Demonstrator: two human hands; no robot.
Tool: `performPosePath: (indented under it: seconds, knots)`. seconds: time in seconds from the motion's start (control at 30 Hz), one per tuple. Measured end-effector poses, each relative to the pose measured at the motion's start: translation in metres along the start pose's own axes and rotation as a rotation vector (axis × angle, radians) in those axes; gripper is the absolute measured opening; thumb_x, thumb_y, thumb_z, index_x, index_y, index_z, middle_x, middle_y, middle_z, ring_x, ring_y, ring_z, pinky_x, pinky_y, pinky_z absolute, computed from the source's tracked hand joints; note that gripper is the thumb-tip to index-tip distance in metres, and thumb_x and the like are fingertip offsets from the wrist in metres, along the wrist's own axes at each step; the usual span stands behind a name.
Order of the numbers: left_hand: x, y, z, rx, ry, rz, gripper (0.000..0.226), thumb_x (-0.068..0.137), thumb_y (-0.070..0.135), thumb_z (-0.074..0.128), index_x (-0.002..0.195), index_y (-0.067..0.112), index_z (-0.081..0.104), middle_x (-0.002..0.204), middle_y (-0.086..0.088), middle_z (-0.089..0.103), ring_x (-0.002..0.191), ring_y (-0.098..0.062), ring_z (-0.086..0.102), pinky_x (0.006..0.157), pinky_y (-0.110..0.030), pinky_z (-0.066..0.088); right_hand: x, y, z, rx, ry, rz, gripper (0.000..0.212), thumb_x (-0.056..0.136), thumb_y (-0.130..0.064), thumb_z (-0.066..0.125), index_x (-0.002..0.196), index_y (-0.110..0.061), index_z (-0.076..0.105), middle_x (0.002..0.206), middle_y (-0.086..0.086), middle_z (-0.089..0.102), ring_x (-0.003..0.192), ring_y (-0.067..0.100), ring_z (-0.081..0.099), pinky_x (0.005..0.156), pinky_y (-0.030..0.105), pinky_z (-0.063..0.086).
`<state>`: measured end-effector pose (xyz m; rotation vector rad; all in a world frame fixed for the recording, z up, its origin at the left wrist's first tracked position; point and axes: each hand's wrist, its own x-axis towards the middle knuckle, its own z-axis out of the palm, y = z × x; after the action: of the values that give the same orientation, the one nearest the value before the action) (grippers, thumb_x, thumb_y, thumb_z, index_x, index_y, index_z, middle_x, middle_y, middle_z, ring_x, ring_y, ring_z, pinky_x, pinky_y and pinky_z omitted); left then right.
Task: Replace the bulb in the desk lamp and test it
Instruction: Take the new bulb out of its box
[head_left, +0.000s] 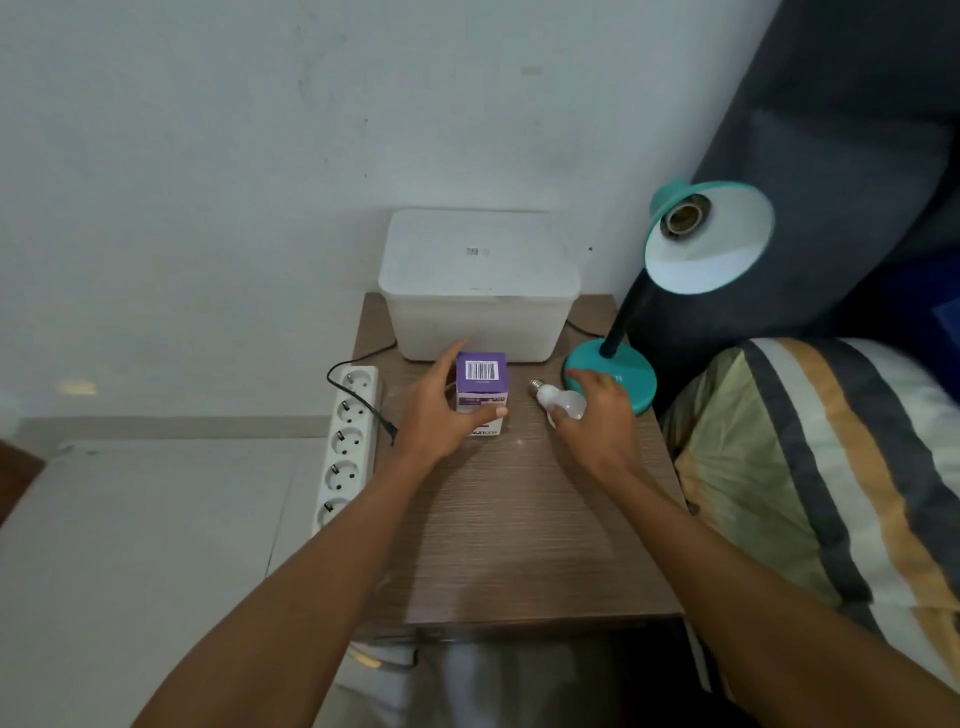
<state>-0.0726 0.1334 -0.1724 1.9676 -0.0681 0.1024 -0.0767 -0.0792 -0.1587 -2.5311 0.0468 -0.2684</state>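
A teal desk lamp stands at the table's right rear, its base (631, 376) on the wood and its shade (722, 244) tipped toward me with an empty socket (684, 218). A small purple and white bulb box (481, 387) stands upright in the middle of the table. My left hand (441, 410) wraps around the box, thumb on its front, fingers behind. A white bulb (558, 399) lies on its side beside the lamp base, screw cap pointing left. My right hand (597, 415) rests over the bulb's round end, fingers curled on it.
A white lidded plastic bin (478, 291) sits against the wall behind the box. A white power strip (347, 441) lies along the wooden table's (519, 545) left edge, with a black cord (358, 389) and loose plug beside it. A striped pillow (821, 467) and dark headboard crowd the right side.
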Motion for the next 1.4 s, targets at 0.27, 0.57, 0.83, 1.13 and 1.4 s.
performPosePath:
  seconds: [0.27,0.57,0.83,1.13,1.4]
  knots:
    - [0.002,-0.004,0.001,-0.04,-0.007,0.01,0.099,0.067,0.034,0.094,0.152,0.019,0.043,0.13,0.005,0.063,0.111,0.006,0.063,0.088,-0.013,0.054,0.031,-0.062,-0.019,-0.045,-0.225,-0.474,0.038,0.09,-0.029,0.072,0.127,-0.022,0.068,0.139,0.004,0.06,0.128,0.02,0.051,0.103,0.041,0.048]
    - [0.005,-0.013,0.0,-0.031,-0.026,-0.004,0.1,0.067,0.031,0.095,0.152,0.03,0.042,0.13,0.011,0.061,0.116,-0.01,0.064,0.095,-0.039,0.059,0.048,-0.068,-0.023,-0.137,-0.39,-0.595,0.033,0.093,-0.027,0.067,0.124,-0.017,0.07,0.13,0.002,0.068,0.115,0.02,0.064,0.094,0.036,0.054]
    - [0.004,-0.015,0.002,-0.028,-0.017,0.028,0.103,0.069,0.029,0.093,0.156,0.028,0.037,0.138,0.002,0.062,0.118,-0.01,0.064,0.097,-0.036,0.058,0.058,-0.069,-0.022,-0.229,-0.458,-0.653,0.04,0.091,-0.029,0.07,0.129,-0.016,0.067,0.131,0.004,0.067,0.115,0.021,0.063,0.092,0.035,0.054]
    - [0.005,-0.017,0.004,-0.064,-0.017,0.059,0.104,0.069,0.029,0.094,0.156,0.03,0.036,0.133,0.006,0.064,0.113,-0.007,0.067,0.096,-0.039,0.059,0.054,-0.062,-0.021,-0.206,-0.389,-0.753,0.04,0.092,-0.034,0.068,0.127,-0.014,0.068,0.125,0.005,0.07,0.108,0.02,0.064,0.084,0.031,0.054]
    - [0.007,-0.018,0.002,-0.054,-0.018,0.06,0.102,0.071,0.028,0.092,0.156,0.029,0.036,0.123,0.014,0.063,0.111,0.003,0.065,0.095,-0.034,0.059,0.053,-0.055,-0.015,-0.113,-0.28,-0.799,0.033,0.095,-0.031,0.064,0.121,-0.01,0.069,0.106,0.007,0.075,0.094,0.019,0.069,0.078,0.026,0.055]
